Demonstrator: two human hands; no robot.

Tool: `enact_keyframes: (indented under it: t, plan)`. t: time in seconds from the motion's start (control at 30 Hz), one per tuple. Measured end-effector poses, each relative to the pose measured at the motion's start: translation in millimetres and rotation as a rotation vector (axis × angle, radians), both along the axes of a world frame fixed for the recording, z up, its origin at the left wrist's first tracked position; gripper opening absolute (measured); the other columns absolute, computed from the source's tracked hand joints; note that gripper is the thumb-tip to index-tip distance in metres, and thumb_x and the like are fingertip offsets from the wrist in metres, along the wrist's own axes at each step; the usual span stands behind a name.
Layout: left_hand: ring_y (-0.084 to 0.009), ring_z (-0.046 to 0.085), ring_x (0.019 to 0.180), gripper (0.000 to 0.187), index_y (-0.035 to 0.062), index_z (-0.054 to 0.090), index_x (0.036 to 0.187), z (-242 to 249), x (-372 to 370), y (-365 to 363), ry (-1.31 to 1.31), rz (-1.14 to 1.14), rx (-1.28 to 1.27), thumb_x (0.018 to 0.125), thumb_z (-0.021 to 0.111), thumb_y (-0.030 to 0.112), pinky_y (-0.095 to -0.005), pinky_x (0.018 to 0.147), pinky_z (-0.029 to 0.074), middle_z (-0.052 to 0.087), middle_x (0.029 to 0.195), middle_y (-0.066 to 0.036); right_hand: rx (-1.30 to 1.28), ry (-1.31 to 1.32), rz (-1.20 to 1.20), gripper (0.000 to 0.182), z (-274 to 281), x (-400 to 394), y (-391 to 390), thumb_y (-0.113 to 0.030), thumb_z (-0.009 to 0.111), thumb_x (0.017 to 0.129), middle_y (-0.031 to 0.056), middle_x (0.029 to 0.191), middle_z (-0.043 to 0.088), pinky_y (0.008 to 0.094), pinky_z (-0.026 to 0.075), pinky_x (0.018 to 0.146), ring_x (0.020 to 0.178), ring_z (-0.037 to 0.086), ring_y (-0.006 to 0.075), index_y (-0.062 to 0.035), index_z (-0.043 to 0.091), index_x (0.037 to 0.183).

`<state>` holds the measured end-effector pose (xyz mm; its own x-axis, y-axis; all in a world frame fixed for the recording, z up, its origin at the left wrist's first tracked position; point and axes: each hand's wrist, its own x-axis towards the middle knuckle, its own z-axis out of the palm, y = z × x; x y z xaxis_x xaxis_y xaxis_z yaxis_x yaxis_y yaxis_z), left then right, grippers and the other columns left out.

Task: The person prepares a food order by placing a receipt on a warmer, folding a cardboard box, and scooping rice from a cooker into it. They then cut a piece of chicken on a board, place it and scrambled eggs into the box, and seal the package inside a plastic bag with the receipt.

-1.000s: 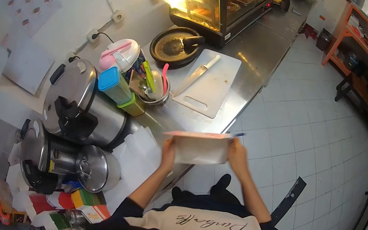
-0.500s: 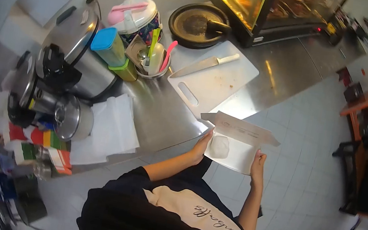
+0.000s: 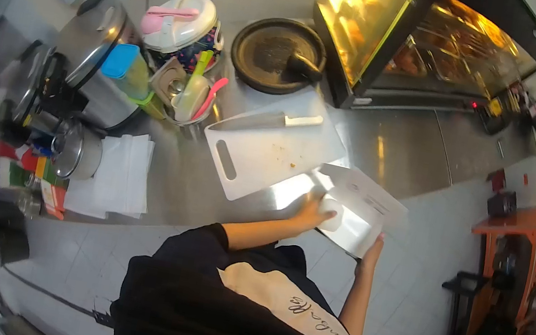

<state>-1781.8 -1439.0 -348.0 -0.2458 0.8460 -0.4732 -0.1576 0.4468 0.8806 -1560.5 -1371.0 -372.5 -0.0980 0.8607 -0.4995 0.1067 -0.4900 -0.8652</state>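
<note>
A white cardboard box [image 3: 355, 234] is held in front of me with its lid raised. My right hand [image 3: 372, 250] is closed on the right side of the box. My left hand [image 3: 308, 213] reaches in at the left end, its thumb and fingers curled round a white rounded lump [image 3: 332, 215]. What the lump is made of is too blurred to tell. Just beyond the box lies a white cutting board [image 3: 262, 159], with a white-handled knife [image 3: 303, 121] and a few crumbs on it.
A stone mortar with pestle [image 3: 270, 53] stands behind the board, beside a lit glass food warmer [image 3: 440, 47]. Utensils in a metal container [image 3: 187, 99], steel pots [image 3: 80, 152] and white paper sheets [image 3: 112, 176] line the left counter. An orange table [image 3: 526, 227] stands right.
My left hand has moved from the box's left edge onto the white lump inside. The right hand keeps hold of the box. The view has shifted, showing more of the food warmer.
</note>
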Motion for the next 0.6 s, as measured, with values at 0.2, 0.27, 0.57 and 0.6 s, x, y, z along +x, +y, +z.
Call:
enact_keyframes:
  t: [0.2,0.27,0.57,0.6]
  plan:
    - [-0.0280,0.056,0.102,0.053,0.0040,0.047,0.124,-34.4,47.1,3.4,0.231,-0.132,0.065,0.086,0.056,0.040,-0.0357,0.085,0.045,0.058,0.109,-0.017,-0.138,-0.025,-0.016,0.063,1.5,42.1,82.5,-0.056,0.029,0.092,0.0123,0.120,0.052,0.0438,0.052,0.076,0.100,0.058,0.0285,-0.0068,0.041,0.130]
    - [-0.0255,0.059,0.088,0.041,0.0075,0.056,0.112,-3.1,52.5,-0.8,0.227,-0.315,0.028,0.088,0.053,0.040,-0.0360,0.077,0.047,0.062,0.097,-0.014,-0.078,-0.088,-0.024,0.066,-35.7,68.7,145.5,-0.057,0.029,0.092,0.0136,0.123,0.051,0.0444,0.051,0.080,0.104,0.056,0.0303,-0.0053,0.040,0.131]
    - [-0.0297,0.056,0.102,0.051,0.0054,0.057,0.111,-43.2,126.6,-79.5,0.202,-0.422,-0.259,0.089,0.047,0.050,-0.0387,0.085,0.044,0.060,0.108,-0.017,0.418,-0.692,-0.284,0.052,-7.2,30.4,298.4,-0.046,0.049,0.086,0.0230,0.121,0.049,0.0491,0.037,0.094,0.109,0.048,0.0394,-0.0070,0.050,0.120]
    - [-0.0297,0.056,0.102,0.052,0.0051,0.057,0.111,-42.8,129.2,-88.1,0.194,-0.388,-0.277,0.088,0.047,0.051,-0.0386,0.085,0.044,0.060,0.108,-0.017,0.586,-0.771,-0.375,0.048,-9.3,14.1,293.5,-0.044,0.051,0.085,0.0235,0.116,0.051,0.0494,0.039,0.091,0.104,0.050,0.0403,-0.0074,0.051,0.117]
